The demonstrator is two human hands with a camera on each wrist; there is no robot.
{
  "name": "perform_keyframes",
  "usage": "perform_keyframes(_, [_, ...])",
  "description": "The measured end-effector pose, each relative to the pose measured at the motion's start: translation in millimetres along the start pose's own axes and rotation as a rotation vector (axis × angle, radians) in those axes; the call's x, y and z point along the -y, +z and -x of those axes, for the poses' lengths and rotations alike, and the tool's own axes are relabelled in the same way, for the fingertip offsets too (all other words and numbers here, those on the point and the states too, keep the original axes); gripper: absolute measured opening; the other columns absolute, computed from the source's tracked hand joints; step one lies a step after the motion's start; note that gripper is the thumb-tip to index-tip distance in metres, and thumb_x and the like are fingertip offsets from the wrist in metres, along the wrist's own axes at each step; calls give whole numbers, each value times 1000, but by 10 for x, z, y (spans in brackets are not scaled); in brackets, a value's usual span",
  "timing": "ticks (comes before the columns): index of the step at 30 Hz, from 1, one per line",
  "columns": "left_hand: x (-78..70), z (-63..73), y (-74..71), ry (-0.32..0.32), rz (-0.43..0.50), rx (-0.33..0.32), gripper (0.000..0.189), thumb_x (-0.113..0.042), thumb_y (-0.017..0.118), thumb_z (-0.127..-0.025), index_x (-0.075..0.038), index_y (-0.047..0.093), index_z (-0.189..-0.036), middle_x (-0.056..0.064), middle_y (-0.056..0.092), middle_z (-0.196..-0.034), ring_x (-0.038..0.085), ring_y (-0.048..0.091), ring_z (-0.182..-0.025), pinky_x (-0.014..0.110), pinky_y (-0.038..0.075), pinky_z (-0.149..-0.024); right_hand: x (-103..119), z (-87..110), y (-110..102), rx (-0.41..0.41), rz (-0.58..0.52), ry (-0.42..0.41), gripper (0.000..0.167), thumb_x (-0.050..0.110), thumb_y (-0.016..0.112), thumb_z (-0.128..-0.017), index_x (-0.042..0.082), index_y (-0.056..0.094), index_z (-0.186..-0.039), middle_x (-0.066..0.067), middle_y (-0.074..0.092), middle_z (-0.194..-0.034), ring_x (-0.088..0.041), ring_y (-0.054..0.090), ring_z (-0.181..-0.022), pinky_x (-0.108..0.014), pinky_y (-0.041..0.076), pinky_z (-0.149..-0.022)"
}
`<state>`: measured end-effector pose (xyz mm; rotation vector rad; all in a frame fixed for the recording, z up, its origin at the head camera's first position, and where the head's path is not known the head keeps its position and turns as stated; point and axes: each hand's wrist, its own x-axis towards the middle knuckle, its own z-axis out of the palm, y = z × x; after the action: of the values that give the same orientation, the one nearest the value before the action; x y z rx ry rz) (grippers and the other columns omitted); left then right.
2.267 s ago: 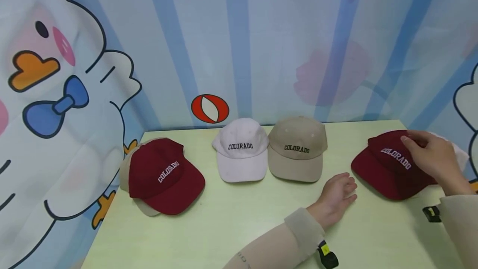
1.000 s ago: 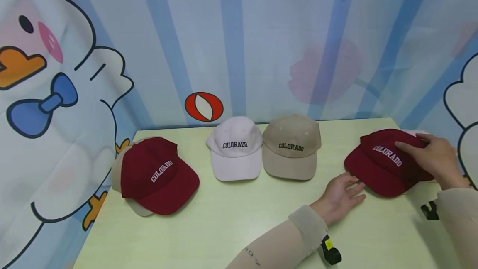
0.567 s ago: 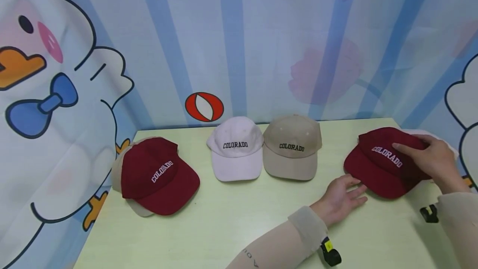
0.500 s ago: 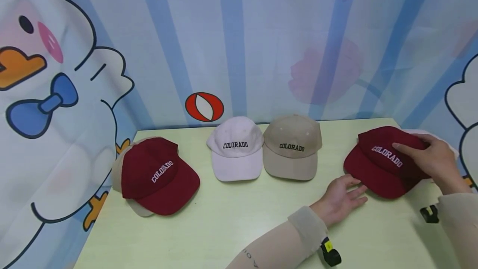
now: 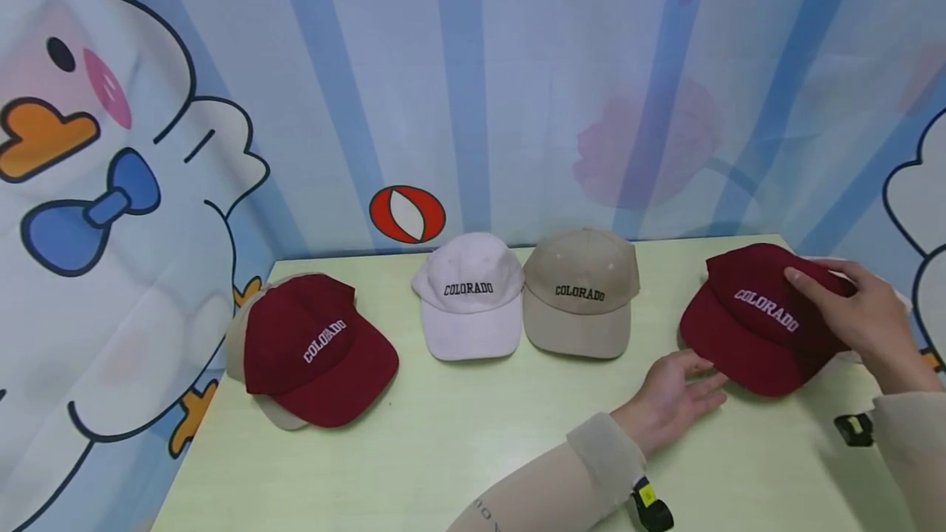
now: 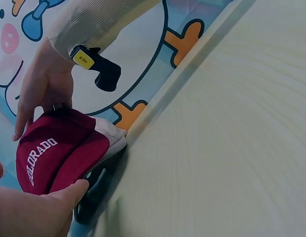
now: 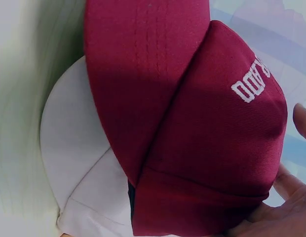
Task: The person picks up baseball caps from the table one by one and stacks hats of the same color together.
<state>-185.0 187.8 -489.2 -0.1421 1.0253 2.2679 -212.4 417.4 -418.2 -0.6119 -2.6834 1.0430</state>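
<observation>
My right hand (image 5: 872,318) grips the crown of a maroon baseball cap (image 5: 754,310) at the table's right end, thumb on the front panel, the other fingers behind the crown. White "COLORADO" lettering shows on it. Below this cap is a white baseball cap (image 7: 74,133), mostly covered in the head view. My left hand (image 5: 676,401) lies low by the maroon brim, palm turned up and fingers loosely extended. Its fingertips are right at the brim's edge. In the left wrist view, the thumb (image 6: 76,190) overlaps the maroon brim.
A white cap (image 5: 469,298) and a beige cap (image 5: 580,294) sit side by side at the table's back edge. At left, another maroon cap (image 5: 318,351) lies over a beige cap (image 5: 236,343). A printed duck backdrop (image 5: 517,89) stands behind the pale table (image 5: 369,474).
The right hand's maroon cap has risen slightly at the crown, its brim staying by the left hand. Earlier, the left hand moved slightly right to the brim. The other caps have stayed put.
</observation>
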Motion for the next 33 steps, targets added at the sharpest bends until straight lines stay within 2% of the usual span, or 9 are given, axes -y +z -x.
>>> perform_keyframes(2, [-8,23,-7,10,-15,-4,23,-4,53,-91,2,53,-114,18,46,-142,47,52,-137,61,36,-119,28,19,-4,4,-13,3,88,63,53,-99,0,36,-157,-39,50,-138,-28,70,-78,-40,61,-58])
perform_keyframes(4, [-11,45,-22,21,-37,-7,23,-3,51,-92,3,52,-114,17,49,-138,47,55,-134,61,38,-117,57,40,-5,8,-30,-1,87,63,53,-99,0,37,-157,-37,51,-137,-7,64,-67,-34,59,-55])
perform_keyframes(7, [-12,81,-49,39,-67,-7,38,-2,50,-95,7,48,-132,18,55,-133,48,58,-131,62,41,-115,100,77,3,16,-64,-17,85,61,56,-99,0,39,-156,-35,53,-137,12,52,-62,-27,57,-53])
perform_keyframes(11, [-27,129,-93,50,-116,3,45,-3,50,-97,3,46,-140,17,63,-124,46,62,-128,61,44,-112,154,125,18,14,-88,-43,83,59,60,-98,0,42,-154,-31,54,-135,15,52,-62,-22,55,-53])
perform_keyframes(16, [-77,191,-137,55,-169,29,31,-6,50,-99,-4,55,-129,14,65,-115,43,66,-124,58,48,-110,209,167,27,-13,-92,-77,79,56,63,-97,0,47,-151,-26,57,-129,16,52,-63,-18,53,-53])
perform_keyframes(20, [-112,245,-167,47,-203,41,26,-7,49,-100,-6,57,-125,11,67,-111,41,68,-121,55,51,-107,237,200,26,-32,-115,-90,75,53,69,-95,2,52,-147,-1,62,-109,15,54,-64,-17,53,-53])
perform_keyframes(23, [-132,279,-193,36,-216,34,25,-5,49,-98,-5,55,-123,9,68,-111,43,68,-120,54,52,-106,252,224,24,-29,-144,-92,71,52,73,-93,6,56,-144,21,55,-94,14,57,-65,-18,55,-54])
perform_keyframes(25, [-137,295,-210,31,-224,25,27,-4,49,-96,-5,53,-124,9,68,-112,44,69,-119,54,53,-104,260,239,27,-30,-158,-100,68,51,75,-92,8,59,-142,29,52,-88,13,58,-65,-18,55,-54])
perform_keyframes(33, [-177,350,-300,20,-252,-2,34,-3,52,-95,-8,47,-129,10,68,-110,43,71,-114,52,56,-100,268,296,38,5,-233,-147,41,42,77,-93,26,65,-129,31,55,-89,10,63,-67,-24,58,-54])
